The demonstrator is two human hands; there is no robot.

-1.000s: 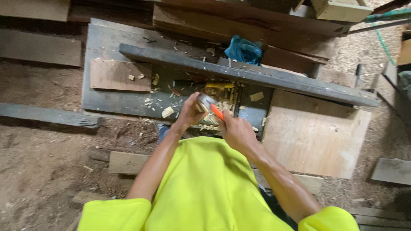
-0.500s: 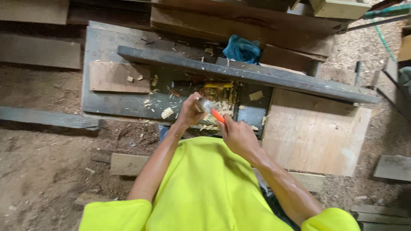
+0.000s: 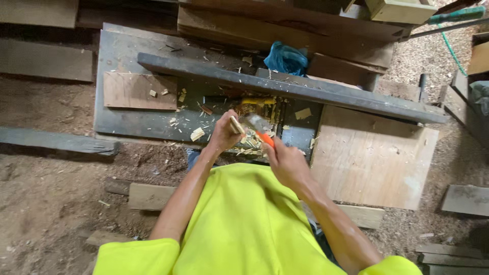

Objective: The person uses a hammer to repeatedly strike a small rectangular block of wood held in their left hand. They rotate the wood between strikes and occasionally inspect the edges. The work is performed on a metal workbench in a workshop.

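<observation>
We see even, soft daylight, moderately bright, with no hard-edged shadows; its source we cannot place; the yellow shirt (image 3: 244, 219) is the most saturated patch, close to overexposed but not blown out; the pale plywood (image 3: 372, 158) at right reads bright and a little washed; the dirt (image 3: 46, 203) at left sits dimmer and muddier; dark shadow gathers under the grey plank (image 3: 285, 86) (and among the stacked boards at the top); focus is soft overall; the hands and the blade show slight blur; lines bend mildly toward the edges.
</observation>
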